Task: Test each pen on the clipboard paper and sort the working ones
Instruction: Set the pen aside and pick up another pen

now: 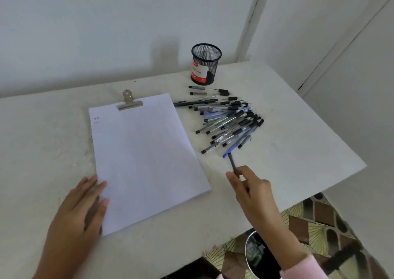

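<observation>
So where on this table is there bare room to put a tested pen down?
Bare tabletop lies left of the white clipboard paper, and right of the heap of black and clear pens out to the table edge. It is crowded between paper and heap, and in front of the black mesh cup.

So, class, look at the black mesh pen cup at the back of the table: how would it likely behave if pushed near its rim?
The mesh cup is probably light: its wire walls are see-through and little shows inside. Standing upright and taller than wide, it may well tip rather than slide. On the flat table, a low push would likely slide it.
</observation>
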